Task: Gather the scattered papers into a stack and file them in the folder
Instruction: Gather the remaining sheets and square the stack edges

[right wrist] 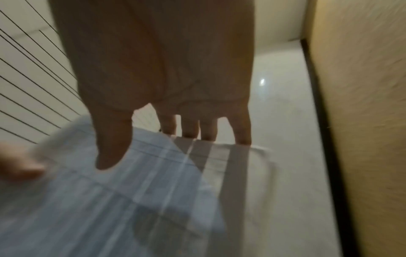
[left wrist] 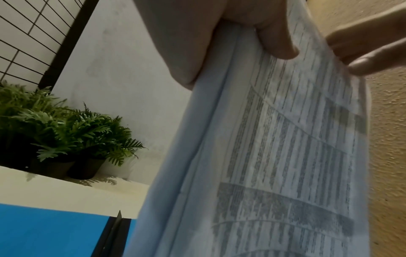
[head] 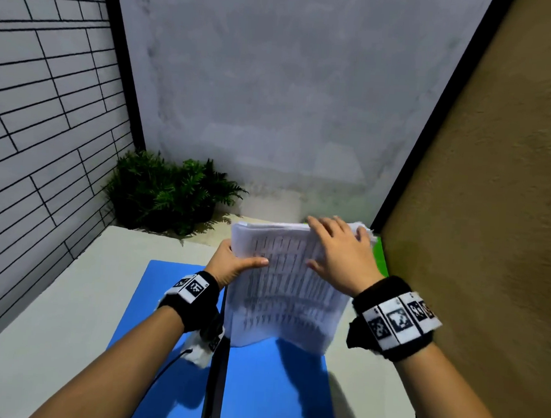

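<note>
Head: both hands hold papers [head: 285, 284].

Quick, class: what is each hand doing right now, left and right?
Left hand: grips the paper stack at its left edge, thumb on top.
Right hand: holds the stack's far right corner, fingers over the top edge.

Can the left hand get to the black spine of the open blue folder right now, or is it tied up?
Probably not yet. The left hand grips the left edge of the paper stack, held upright over the folder. The spine lies bare just below that wrist, so the path looks free once the right hand takes the stack.
</note>
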Motion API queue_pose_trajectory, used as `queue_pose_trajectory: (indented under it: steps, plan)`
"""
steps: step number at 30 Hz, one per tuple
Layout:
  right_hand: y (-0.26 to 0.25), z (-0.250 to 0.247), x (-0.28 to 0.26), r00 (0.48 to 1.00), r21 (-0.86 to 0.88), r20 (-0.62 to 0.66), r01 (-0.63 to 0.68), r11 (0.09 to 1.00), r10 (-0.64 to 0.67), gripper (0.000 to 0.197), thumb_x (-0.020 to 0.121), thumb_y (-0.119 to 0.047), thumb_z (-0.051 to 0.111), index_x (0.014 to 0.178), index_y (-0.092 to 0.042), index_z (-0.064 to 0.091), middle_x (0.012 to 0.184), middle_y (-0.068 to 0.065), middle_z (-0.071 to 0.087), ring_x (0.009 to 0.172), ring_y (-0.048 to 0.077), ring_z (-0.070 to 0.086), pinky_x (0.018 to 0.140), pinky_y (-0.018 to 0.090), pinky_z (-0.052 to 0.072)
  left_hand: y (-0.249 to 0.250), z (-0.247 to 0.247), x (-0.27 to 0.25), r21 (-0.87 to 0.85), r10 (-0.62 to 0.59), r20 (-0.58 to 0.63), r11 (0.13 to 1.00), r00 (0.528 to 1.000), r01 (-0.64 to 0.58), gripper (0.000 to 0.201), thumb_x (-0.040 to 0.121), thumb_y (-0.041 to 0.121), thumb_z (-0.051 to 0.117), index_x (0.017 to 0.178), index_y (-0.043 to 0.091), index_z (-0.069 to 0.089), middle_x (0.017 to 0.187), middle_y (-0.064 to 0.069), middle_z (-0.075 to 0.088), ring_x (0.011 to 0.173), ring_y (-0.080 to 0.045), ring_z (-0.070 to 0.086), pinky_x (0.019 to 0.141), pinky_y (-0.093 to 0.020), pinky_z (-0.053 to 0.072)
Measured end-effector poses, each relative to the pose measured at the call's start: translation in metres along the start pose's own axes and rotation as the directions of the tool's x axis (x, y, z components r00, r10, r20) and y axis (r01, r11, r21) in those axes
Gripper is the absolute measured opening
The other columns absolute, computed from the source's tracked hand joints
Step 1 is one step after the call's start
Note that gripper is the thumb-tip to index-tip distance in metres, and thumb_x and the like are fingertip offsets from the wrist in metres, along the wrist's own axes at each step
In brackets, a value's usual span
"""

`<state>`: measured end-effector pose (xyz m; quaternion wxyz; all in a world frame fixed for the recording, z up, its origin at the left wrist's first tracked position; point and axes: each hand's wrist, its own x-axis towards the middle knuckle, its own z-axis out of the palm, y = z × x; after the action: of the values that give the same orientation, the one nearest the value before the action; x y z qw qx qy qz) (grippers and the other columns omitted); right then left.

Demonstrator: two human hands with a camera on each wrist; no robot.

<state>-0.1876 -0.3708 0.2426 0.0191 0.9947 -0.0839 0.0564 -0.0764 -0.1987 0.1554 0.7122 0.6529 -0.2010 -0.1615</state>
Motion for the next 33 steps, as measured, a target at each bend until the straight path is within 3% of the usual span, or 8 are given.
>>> queue_pose_trajectory:
  steps: [4, 7, 9, 16, 21, 27, 32, 33]
  plan:
    - [0.057, -0.004, 0.0, 0.987, 0.309, -0.048, -0.132, 0.942, 0.154, 0.024, 0.074, -0.03, 0.073, 0.087, -0.012, 0.064, 0.081, 0.01, 0.065, 0.079, 0.008, 0.062, 0.067, 0.031, 0.04, -0.006, -0.006, 0.005, 0.002, -0.028, 0.01, 1.0, 1.0, 0.028, 0.06, 0.03, 0.036, 0.083, 0.084, 0.023, 0.062, 0.084, 0.001, 0.069, 0.08, -0.011, 0.065, 0.065, -0.018, 0.056]
    - [0.076, 0.021, -0.005, 0.967, 0.944, 0.077, -0.149, 0.295, 0.242, 0.046, 0.045, -0.024, 0.089, 0.076, 0.001, 0.064, 0.059, -0.006, 0.064, 0.054, -0.004, 0.055, 0.057, 0.019, 0.044, -0.014, -0.013, 0.01, -0.067, -0.073, 0.091, 0.995, 0.993, 0.08, 0.077, 0.021, 0.046, 0.088, 0.088, 0.019, 0.065, 0.079, 0.002, 0.075, 0.08, -0.013, 0.069, 0.074, -0.029, 0.057]
    - [0.075, 0.06, -0.01, 0.944, 0.973, 0.229, -0.223, -0.053, 0.236, 0.071, 0.024, -0.035, 0.091, 0.085, -0.007, 0.065, 0.069, -0.007, 0.073, 0.064, 0.001, 0.066, 0.062, 0.018, 0.054, -0.022, -0.015, 0.012, -0.165, -0.142, 0.156, 0.972, 0.977, 0.168, 0.081, 0.022, 0.045, 0.09, 0.092, 0.015, 0.065, 0.082, 0.001, 0.075, 0.081, -0.016, 0.07, 0.077, -0.033, 0.057]
    - [0.039, 0.091, 0.0, 0.911, 0.988, 0.15, -0.145, -0.042, 0.385, 0.023, 0.072, 0.01, 0.068, 0.078, -0.011, 0.066, 0.058, -0.014, 0.07, 0.058, -0.001, 0.064, 0.083, 0.037, 0.05, -0.006, -0.007, 0.021, -0.071, -0.029, -0.054, 0.997, 0.998, 0.025, 0.034, 0.057, 0.013, 0.084, 0.082, 0.015, 0.06, 0.069, 0.007, 0.073, 0.077, -0.017, 0.065, 0.065, -0.017, 0.057]
    - [0.05, 0.073, 0.004, 0.945, 0.995, 0.026, 0.006, -0.097, 0.327, 0.063, 0.029, -0.041, 0.089, 0.081, -0.011, 0.067, 0.068, -0.011, 0.073, 0.066, 0.002, 0.065, 0.066, 0.02, 0.056, 0.006, -0.02, 0.021, -0.095, 0.008, 0.006, 0.995, 1.0, -0.008, 0.083, 0.016, 0.049, 0.088, 0.088, 0.016, 0.063, 0.081, 0.005, 0.072, 0.083, -0.014, 0.062, 0.072, -0.023, 0.054]
    - [0.061, 0.077, 0.013, 0.946, 0.989, -0.005, 0.054, -0.141, 0.325, 0.067, 0.027, -0.048, 0.089, 0.08, -0.012, 0.07, 0.074, -0.007, 0.075, 0.07, 0.006, 0.067, 0.07, 0.02, 0.055, -0.007, -0.023, 0.022, -0.229, -0.147, 0.258, 0.951, 0.955, 0.208, 0.079, 0.02, 0.037, 0.093, 0.088, 0.006, 0.067, 0.077, -0.003, 0.075, 0.074, -0.015, 0.071, 0.064, -0.025, 0.057]
    - [0.068, 0.089, 0.02, 0.951, 0.98, 0.009, 0.053, -0.193, 0.309, 0.064, 0.019, -0.05, 0.09, 0.071, -0.014, 0.076, 0.072, -0.008, 0.074, 0.068, 0.003, 0.066, 0.069, 0.016, 0.054, -0.007, -0.013, 0.025, -0.052, -0.045, 0.026, 0.998, 0.999, 0.047, 0.009, 0.063, 0.014, 0.081, 0.066, 0.02, 0.075, 0.067, 0.01, 0.074, 0.073, -0.01, 0.068, 0.063, -0.02, 0.056]
    - [0.068, 0.091, 0.021, 0.944, 0.976, -0.006, 0.078, -0.205, 0.33, 0.067, 0.019, -0.049, 0.09, 0.072, -0.012, 0.075, 0.071, -0.008, 0.074, 0.067, 0.002, 0.066, 0.068, 0.016, 0.055, -0.009, -0.009, 0.025, 0.025, 0.023, -0.044, 0.999, 0.999, -0.022, 0.025, 0.072, 0.002, 0.072, 0.063, 0.025, 0.075, 0.063, 0.017, 0.071, 0.068, -0.002, 0.065, 0.062, -0.016, 0.054]
